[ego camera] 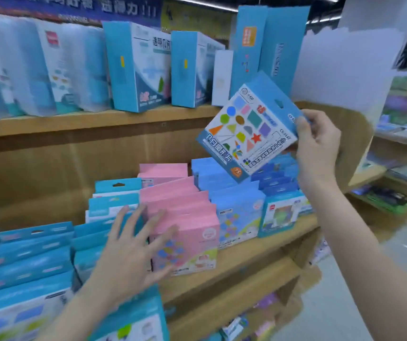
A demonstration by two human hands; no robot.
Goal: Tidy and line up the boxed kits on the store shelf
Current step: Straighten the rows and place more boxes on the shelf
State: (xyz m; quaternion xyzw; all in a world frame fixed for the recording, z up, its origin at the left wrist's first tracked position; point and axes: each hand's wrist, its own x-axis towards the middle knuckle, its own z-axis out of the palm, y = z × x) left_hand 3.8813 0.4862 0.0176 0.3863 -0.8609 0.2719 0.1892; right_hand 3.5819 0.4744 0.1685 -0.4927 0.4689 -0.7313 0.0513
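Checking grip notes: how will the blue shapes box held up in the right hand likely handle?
The blue box probably is light: the right hand holds it tilted in the air by one corner. It looks stiff, its flat cardboard faces unbent. The thin shape may tip easily once stood on the shelf.

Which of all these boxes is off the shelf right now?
The blue shapes box, tilted in the right hand above the blue row. All the other boxes stand on the shelves; the left hand is spread by the pink ones.
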